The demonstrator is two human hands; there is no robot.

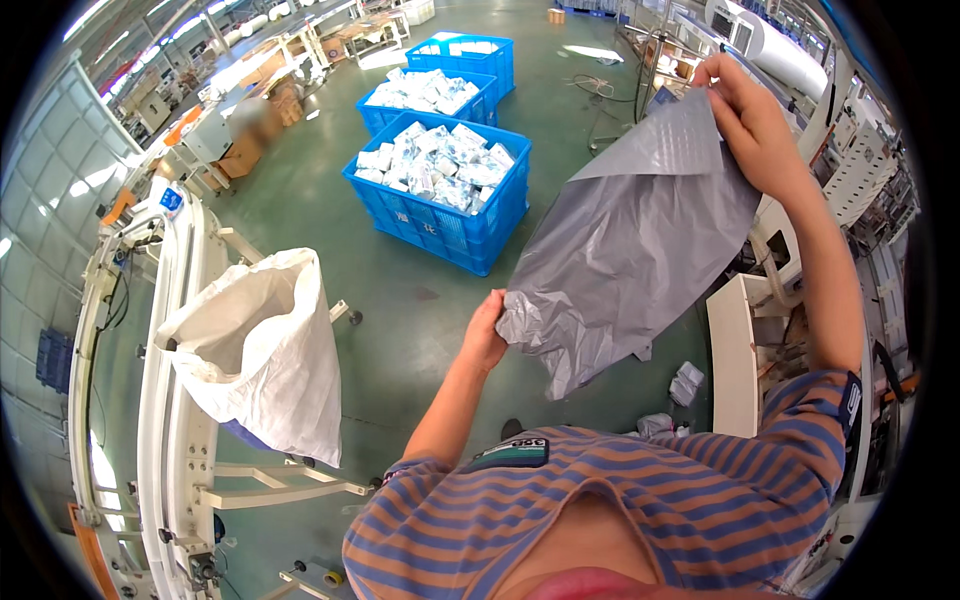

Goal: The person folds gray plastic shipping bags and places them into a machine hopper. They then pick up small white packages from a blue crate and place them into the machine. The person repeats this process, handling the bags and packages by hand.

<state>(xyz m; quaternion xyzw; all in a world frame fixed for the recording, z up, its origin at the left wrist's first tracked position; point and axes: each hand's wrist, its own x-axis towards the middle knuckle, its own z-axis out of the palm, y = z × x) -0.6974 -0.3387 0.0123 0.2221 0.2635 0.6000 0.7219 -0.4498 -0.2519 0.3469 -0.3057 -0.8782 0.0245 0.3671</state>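
Observation:
A large grey plastic bag (630,250) is stretched out in the air between my two hands. My right hand (745,125), raised at the upper right, grips its top corner near a folded-over flap. Lower down, my left hand (487,330) is closed on the bag's crumpled left end. The plastic hangs wrinkled, with a loose tip pointing down. Whether anything is inside the bag cannot be made out. Beyond my left hand stands a blue crate (450,225) heaped with small white-and-blue wrapped packs (440,165).
Two more blue crates (485,88) of packs stand behind the first. A white woven sack (285,390) hangs open on the conveyor frame (175,400) at left. Crumpled plastic (685,383) lies on the green floor near a cream cabinet (733,360). Machinery lines the right side.

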